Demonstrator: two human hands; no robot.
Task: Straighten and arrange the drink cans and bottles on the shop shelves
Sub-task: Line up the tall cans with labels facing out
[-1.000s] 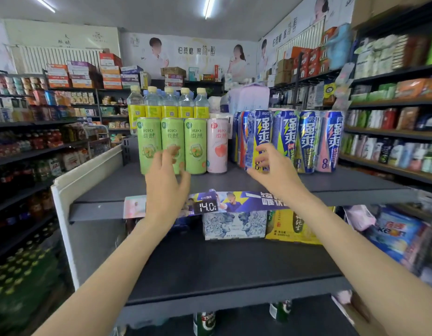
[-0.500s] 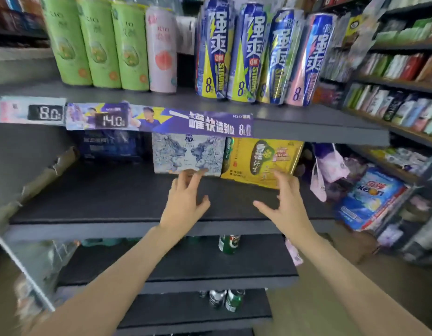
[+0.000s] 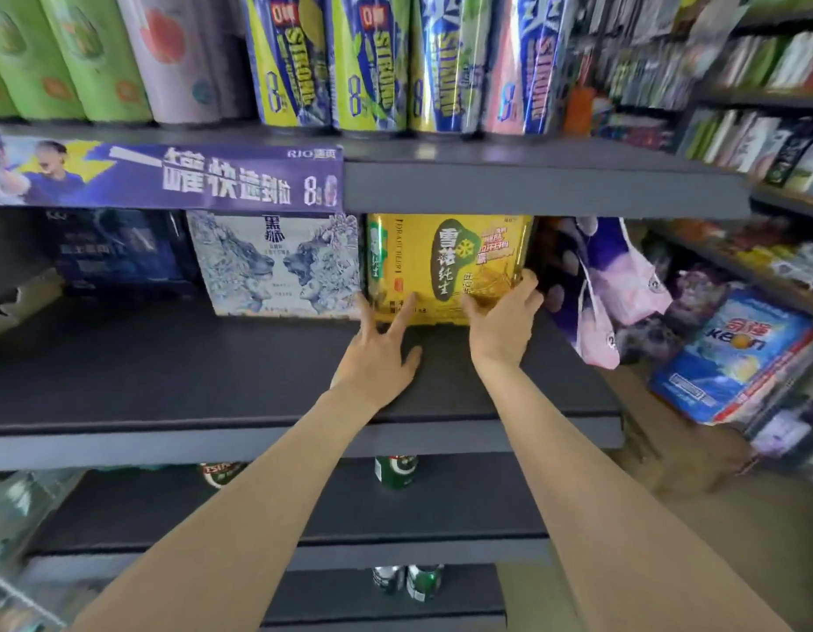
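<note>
A yellow beer pack (image 3: pixel 445 262) stands at the back of the middle shelf (image 3: pixel 213 371), beside a white-and-blue lion-print pack (image 3: pixel 277 262). My left hand (image 3: pixel 379 346) lies on the shelf with straight fingers touching the yellow pack's lower left edge. My right hand (image 3: pixel 502 319) curls its fingers round the pack's lower right corner. On the shelf above stand blue-and-yellow tall cans (image 3: pixel 372 61), with green cans (image 3: pixel 62 57) and a pink can (image 3: pixel 176 57) to their left.
A dark blue pack (image 3: pixel 122 253) sits at the far left of the middle shelf. Green bottles (image 3: pixel 395 472) stand on the lower shelves. Pink bags (image 3: pixel 623 285) hang at the shelf's right end, with a blue packet (image 3: pixel 737 358) beyond. More stocked shelves fill the right side.
The view dropped from the top shelf's cans to the middle shelf. Both hands moved down and forward and now reach the yellow pack, the right one taking hold of its corner.
</note>
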